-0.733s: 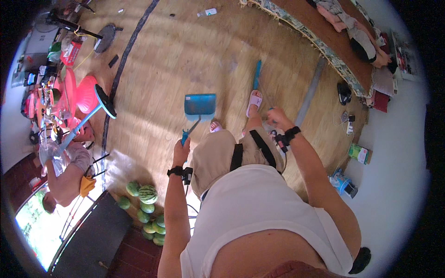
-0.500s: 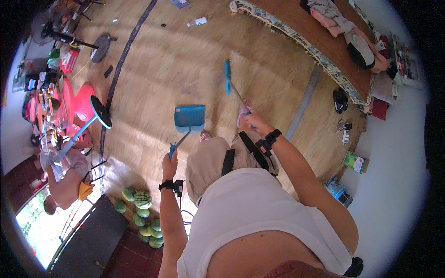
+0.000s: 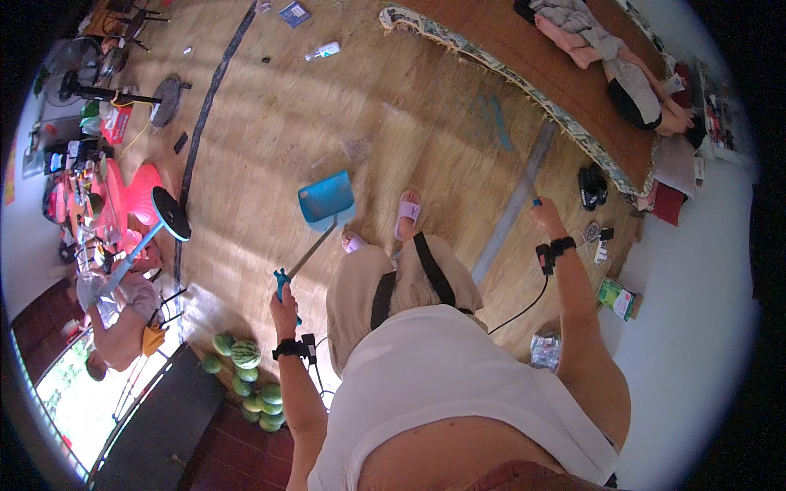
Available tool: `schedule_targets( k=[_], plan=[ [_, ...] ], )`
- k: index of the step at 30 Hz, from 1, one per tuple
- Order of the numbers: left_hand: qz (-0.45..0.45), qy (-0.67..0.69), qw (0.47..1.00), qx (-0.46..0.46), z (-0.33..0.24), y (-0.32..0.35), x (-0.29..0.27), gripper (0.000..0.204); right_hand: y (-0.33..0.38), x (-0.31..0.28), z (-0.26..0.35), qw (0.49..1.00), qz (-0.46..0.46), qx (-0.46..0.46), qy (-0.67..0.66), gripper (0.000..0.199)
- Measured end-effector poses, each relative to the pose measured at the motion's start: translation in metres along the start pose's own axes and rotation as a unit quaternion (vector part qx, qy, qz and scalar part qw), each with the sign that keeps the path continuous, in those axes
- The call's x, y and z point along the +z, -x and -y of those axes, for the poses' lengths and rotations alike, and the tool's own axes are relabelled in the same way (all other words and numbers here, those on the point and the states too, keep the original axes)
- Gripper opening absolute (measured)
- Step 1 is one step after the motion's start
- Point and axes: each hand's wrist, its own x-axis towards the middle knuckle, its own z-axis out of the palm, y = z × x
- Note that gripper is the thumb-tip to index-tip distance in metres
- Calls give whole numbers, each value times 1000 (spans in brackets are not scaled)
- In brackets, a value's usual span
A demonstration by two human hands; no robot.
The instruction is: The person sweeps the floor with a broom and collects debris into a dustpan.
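Observation:
My left hand (image 3: 284,312) is closed round the blue grip of a dustpan. The blue dustpan (image 3: 326,199) rests on the wooden floor ahead of my feet, its grey handle slanting back to my hand. On the right, my right hand (image 3: 548,218) is closed on the blue end of a broom's handle. The broom's blue head (image 3: 499,123) is smeared by motion, over the floor close to the bed's edge; most of its stick is too blurred to make out. Faint bits of litter (image 3: 354,148) lie beyond the dustpan.
A low bed (image 3: 524,65) with a person lying on it is at the far right. A bottle (image 3: 323,51) and a blue packet (image 3: 294,14) lie far ahead. Watermelons (image 3: 246,354) stand at the near left; another person sits beyond them. Black shoes (image 3: 593,186) are at right.
My right hand has swung out to the right with the broom, its head now by the bed. The dustpan has tilted slightly, and my left hand has shifted a little left and nearer.

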Motion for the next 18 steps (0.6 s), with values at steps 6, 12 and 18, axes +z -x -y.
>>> schedule_targets(
  k=[6, 12, 18],
  plan=[
    [-29, -1, 1000, -5, -25, 15, 12, 31, -86, -18, 1, 769, 42, -234, 594, 12],
    [-18, 19, 1000, 16, -26, 4, 31, 30, -94, 121, 50, 878, -61, -304, 364, 9],
    [-6, 49, 999, 17, -13, 4, 28, 30, -20, 205, 204, 946, -71, -248, 194, 17]
  ],
)
